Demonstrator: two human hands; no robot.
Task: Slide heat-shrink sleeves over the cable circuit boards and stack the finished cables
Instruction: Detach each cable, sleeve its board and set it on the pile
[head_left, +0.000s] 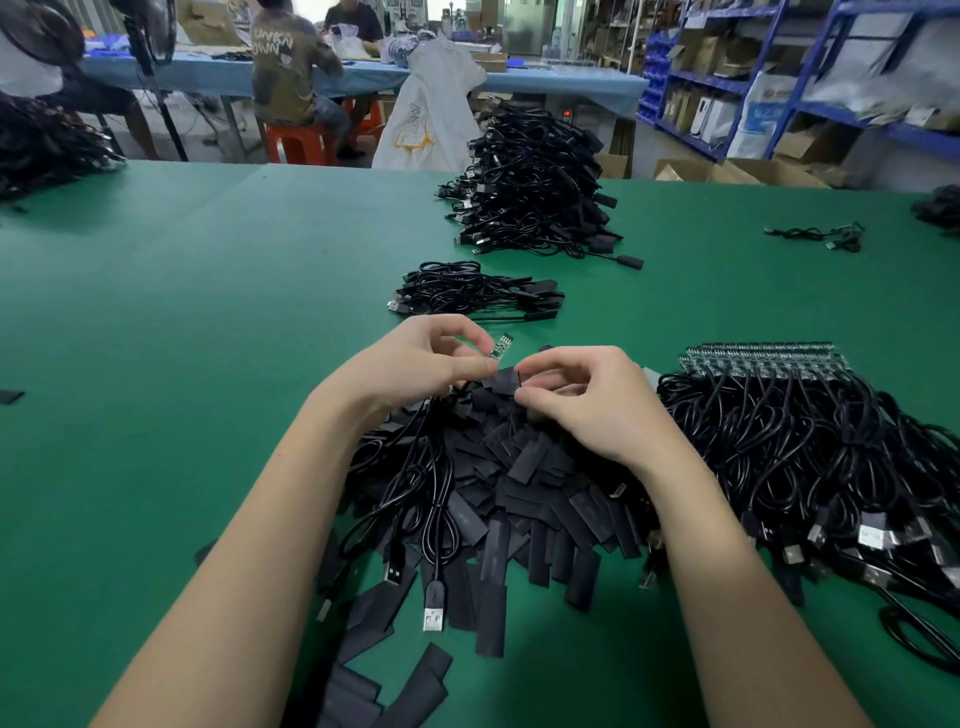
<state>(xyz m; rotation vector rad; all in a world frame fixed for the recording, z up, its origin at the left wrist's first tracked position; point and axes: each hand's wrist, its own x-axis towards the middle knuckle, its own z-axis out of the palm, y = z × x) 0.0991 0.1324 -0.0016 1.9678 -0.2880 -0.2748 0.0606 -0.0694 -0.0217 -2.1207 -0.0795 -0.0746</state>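
Two hands meet above a green tabletop (156, 312). Well beyond the fingers stands the tall stack (535, 182) of finished cables, with a smaller stack (472, 291) just past them. Right of the fingers lies a broad bundle (831, 457) of unsleeved cables, their boards lined up along its far edge. Beneath and nearer than the fingers spreads a heap of flat black sleeves (519, 493). The left hand (415, 364) pinches a cable just behind its board (501, 345), which pokes out past the fingertips. The right hand (587, 400) pinches one sleeve (501, 376) between thumb and forefinger, just below the board; the left thumb touches its edge.
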